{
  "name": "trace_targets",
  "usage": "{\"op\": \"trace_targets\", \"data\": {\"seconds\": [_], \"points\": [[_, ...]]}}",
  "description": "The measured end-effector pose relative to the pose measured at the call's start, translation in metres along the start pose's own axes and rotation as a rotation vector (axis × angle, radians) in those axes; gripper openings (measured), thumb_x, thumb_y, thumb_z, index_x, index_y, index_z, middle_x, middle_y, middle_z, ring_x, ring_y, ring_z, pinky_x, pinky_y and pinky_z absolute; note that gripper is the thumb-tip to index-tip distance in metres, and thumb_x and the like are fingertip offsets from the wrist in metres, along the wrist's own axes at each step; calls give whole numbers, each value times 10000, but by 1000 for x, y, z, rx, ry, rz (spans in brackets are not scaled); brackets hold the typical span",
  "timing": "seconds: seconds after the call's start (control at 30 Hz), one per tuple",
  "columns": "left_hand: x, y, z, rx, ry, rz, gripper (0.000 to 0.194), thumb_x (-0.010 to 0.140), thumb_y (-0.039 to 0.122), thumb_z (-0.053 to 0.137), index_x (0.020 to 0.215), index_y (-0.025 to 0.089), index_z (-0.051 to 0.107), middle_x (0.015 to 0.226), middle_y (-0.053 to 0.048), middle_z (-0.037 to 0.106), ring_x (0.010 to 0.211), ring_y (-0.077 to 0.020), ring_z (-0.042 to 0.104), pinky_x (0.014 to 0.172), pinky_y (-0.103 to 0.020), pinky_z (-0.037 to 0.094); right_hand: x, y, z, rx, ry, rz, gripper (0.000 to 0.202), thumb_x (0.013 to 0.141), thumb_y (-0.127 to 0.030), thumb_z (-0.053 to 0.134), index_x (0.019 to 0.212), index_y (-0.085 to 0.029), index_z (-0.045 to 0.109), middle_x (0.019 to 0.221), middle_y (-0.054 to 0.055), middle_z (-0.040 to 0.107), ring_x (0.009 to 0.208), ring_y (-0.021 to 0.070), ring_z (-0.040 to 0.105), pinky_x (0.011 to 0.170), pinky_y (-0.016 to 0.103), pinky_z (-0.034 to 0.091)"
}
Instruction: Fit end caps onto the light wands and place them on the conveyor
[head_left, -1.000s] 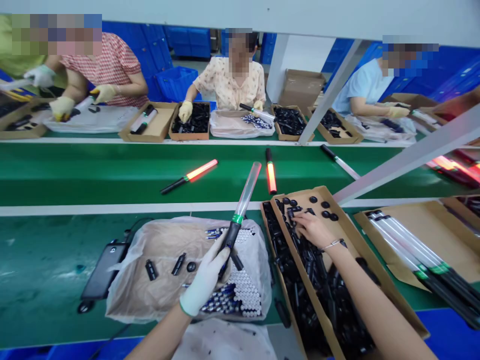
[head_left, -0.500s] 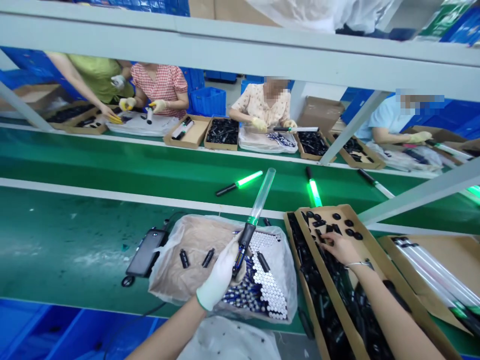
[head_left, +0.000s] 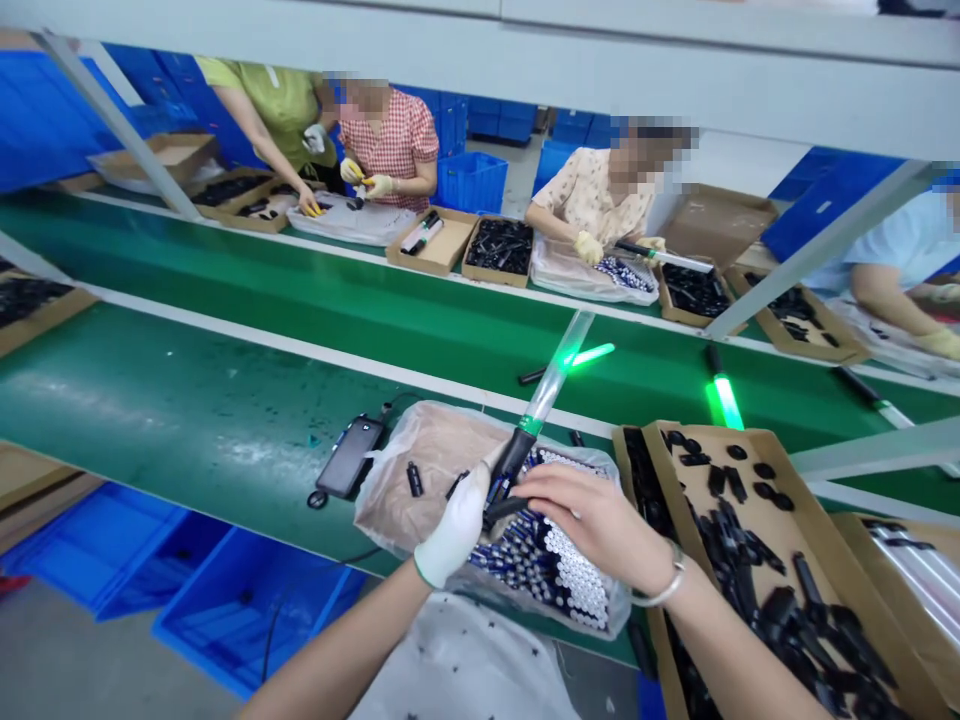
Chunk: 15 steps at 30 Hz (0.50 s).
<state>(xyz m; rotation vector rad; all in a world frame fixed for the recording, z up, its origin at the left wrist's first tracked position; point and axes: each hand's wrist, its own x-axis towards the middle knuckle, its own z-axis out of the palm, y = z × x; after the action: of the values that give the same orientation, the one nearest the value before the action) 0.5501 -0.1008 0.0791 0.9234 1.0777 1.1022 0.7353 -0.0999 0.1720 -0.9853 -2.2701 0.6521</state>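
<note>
My left hand point(head_left: 459, 530), in a white glove, is wrapped round the black handle of a clear light stick point(head_left: 551, 385) with a green band. The stick slants up and away to the right. My bare right hand point(head_left: 589, 515) pinches a small black part point(head_left: 506, 508) against the open side of the handle, where blue batteries show. Both hands are over a plastic-lined tray point(head_left: 405, 530) of batteries standing on end, some showing white tops. A short black cylinder point(head_left: 415, 479) lies in the tray's left part.
Boxes of black parts point(head_left: 795, 500) stand at the right, beside a box of clear tubes point(head_left: 911, 560). A phone-like device point(head_left: 350, 457) lies left of the tray. Lit green sticks point(head_left: 726, 400) lie on the green belt point(head_left: 420, 325). Several people work across it; blue crates point(head_left: 225, 600) are below.
My right hand has moved left from the box of black parts to the handle, bringing a black part. My left hand still holds the stick. The view has shifted left.
</note>
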Motion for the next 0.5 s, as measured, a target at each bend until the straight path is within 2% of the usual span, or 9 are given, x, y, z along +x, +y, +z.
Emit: {"op": "trace_targets", "data": {"seconds": [0.1,0.2,0.37,0.43,0.5], "points": [[-1,-4,-18,121,28,87,535,835,557,535,1143,145,679,1177,-112,677,1271,-291,497,1117,-403,363,26,-9,16,-16,-81,-91,313,960,-137,427,1137,-231,667,1071,68,680,993,179,651,872,319,566],[0,-8,-31,193,66,122,522,846,553,512,1132,149,679,1242,-101,649,1326,-285,444,1169,-407,287,36,-4,21,-61,-149,-146,357,922,-57,433,1152,-214,655,1079,73,675,1017,181,641,892,320,559],[4,-10,-36,158,35,151,578,887,587,403,1189,153,637,1314,-81,606,1311,-240,462,1176,-373,277,48,-5,31,-123,-249,-198,429,843,31,438,1149,-188,645,1068,85,664,1016,195,642,892,343,566],[4,-10,-36,128,34,147,579,888,579,418,1209,143,623,1324,-95,596,1308,-235,463,1174,-359,277,51,-6,38,-151,-242,-200,436,837,40,415,1136,-182,642,1101,95,640,1012,199,637,888,349,563],[5,-7,-36,103,44,127,566,895,564,425,1216,141,620,1305,-102,606,1295,-238,474,1162,-363,294,50,-5,48,-165,-177,-147,399,863,10,411,1138,-184,627,1146,109,594,963,198,638,844,344,570]]}}
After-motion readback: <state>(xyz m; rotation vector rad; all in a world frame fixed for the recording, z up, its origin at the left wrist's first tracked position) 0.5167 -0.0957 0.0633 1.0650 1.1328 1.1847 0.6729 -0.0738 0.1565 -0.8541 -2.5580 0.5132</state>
